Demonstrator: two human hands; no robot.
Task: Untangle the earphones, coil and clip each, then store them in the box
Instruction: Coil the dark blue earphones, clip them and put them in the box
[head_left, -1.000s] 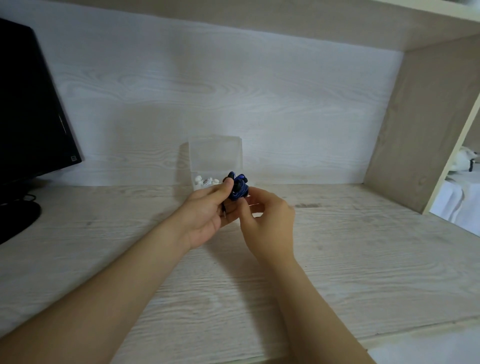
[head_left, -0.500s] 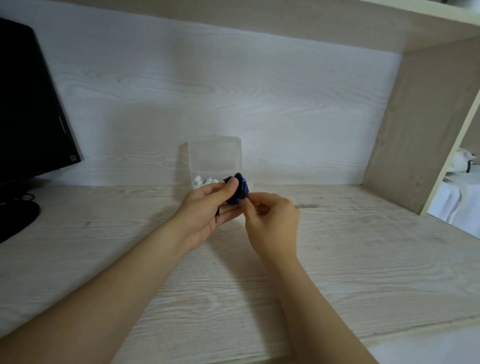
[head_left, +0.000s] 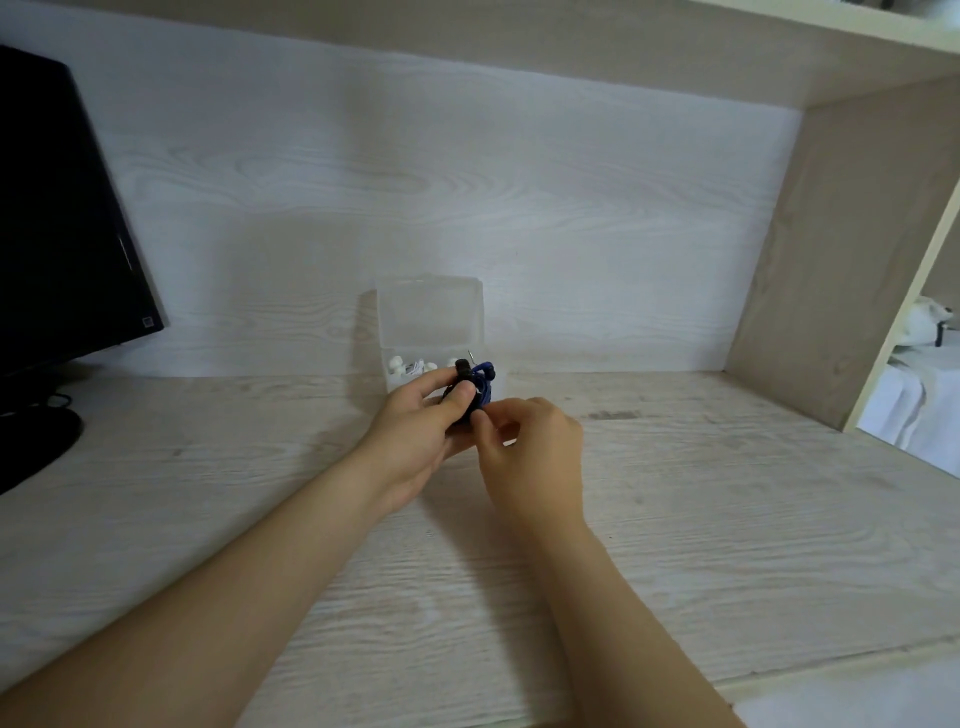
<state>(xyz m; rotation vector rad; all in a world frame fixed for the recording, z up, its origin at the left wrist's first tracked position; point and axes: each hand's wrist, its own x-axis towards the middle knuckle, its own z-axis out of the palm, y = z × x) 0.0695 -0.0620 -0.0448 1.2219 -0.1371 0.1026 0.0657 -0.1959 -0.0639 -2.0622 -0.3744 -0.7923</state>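
At the left edge of the desk (head_left: 727, 519), a black monitor (head_left: 62, 234) stood on its dark round base (head_left: 31, 447). Near the middle of the desk, towards the back edge, the left hand (head_left: 415, 436) was raised just above the surface. Its fingers and thumb were curled round the blue earphones (head_left: 482, 388), which formed a tight coiled bundle. A dark piece sat on top of the bundle; whether it was a clip or an earbud could not be told. Directly behind the bundle, a clear plastic box (head_left: 431, 322) rested against the back wall with its lid upright. White earphones (head_left: 410, 366) lay inside it. Just right of the bundle, the right hand (head_left: 535, 457) had its thumb and forefinger bent and pinching the lower edge of the coil, with the other fingers tucked under. At the right edge of the desk rose a beige side panel (head_left: 831, 260). Beyond it lay white cloth (head_left: 914, 415).
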